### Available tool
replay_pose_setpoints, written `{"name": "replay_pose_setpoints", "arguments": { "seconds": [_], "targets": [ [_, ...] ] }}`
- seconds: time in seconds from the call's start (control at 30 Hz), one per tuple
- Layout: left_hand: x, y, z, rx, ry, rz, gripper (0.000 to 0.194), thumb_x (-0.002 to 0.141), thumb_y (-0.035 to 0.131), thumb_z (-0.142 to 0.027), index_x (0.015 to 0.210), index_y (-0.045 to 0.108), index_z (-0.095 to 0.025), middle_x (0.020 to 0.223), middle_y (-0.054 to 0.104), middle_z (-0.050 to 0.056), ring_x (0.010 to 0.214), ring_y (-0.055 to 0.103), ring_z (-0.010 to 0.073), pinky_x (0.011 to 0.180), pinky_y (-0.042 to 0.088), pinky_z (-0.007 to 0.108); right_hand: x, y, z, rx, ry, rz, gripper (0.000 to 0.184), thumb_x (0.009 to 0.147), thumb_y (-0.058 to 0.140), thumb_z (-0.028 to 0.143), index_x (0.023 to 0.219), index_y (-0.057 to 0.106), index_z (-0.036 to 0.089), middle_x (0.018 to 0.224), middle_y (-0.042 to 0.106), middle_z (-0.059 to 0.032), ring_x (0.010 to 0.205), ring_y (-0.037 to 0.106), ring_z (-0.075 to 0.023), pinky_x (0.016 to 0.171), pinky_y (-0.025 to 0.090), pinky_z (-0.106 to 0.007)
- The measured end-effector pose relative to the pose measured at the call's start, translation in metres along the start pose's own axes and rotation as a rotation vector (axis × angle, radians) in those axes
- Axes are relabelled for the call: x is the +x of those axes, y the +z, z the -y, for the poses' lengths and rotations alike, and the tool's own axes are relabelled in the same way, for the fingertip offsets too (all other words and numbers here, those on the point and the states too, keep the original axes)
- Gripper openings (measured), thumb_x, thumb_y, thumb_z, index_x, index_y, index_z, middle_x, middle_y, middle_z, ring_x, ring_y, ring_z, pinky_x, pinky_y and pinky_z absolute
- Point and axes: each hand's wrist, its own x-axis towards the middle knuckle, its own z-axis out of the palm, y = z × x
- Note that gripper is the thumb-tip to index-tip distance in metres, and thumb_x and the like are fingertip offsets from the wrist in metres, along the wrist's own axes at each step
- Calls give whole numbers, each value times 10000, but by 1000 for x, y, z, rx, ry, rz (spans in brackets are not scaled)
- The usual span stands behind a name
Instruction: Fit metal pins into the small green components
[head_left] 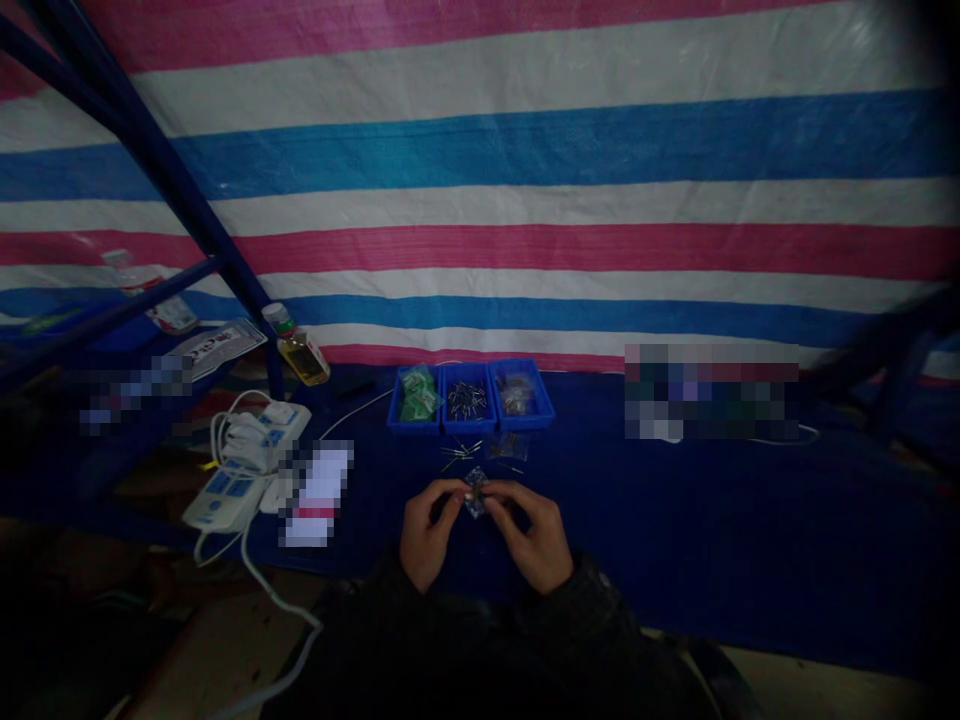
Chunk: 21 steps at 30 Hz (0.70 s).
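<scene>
At twelve o'clock, three blue parts trays (467, 427) are kept within reach; a small clear packet (475, 491) is pinched between the left hand (431, 532) and right hand (531, 535).

Noted to your left on the blue cloth (675, 520): two white power strips (262, 435), a bottle of yellow liquid (297, 347), a blue metal frame (150, 170), and behind, a striped tarpaulin (525, 150).

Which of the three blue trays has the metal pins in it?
The middle blue tray: it holds loose metal pins, while the left tray holds green packets and the right tray holds brownish parts.
</scene>
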Motion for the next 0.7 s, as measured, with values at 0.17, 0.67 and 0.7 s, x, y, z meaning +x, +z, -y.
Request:
{"name": "replay_pose_setpoints", "arguments": {
  "seconds": [0.17, 0.67, 0.7],
  "targets": [
    [0, -1, -1, -20, -20, -11, 265, 988, 552, -362, 942, 748, -191, 923, 764, 59, 838, 669, 210, 728, 493, 288, -1, -5, 1, -17, 49, -104, 301, 984, 573, 385, 858, 768, 195, 831, 757, -52, 739, 695, -207, 693, 530, -302],
    [0, 0, 1, -53, -31, -17, 294, 993, 537, -379, 922, 749, -189, 900, 752, 69, 785, 640, 198, 673, 468, 278, 42, -19, -23, -65, 134, -228, 373, 988, 536, 480, 992, 748, 174, 918, 772, -77, 756, 692, -217, 680, 530, -310],
    [0, 0, 1, -53, -31, -17, 295, 994, 535, -378, 927, 751, -188, 904, 753, 69, 783, 639, 197, 676, 468, 279, 40, -16, -26, -125, 116, -213, 337, 985, 550, 454, 965, 748, 183, 905, 768, -68, 766, 688, -217, 711, 528, -319]
  ]
}}
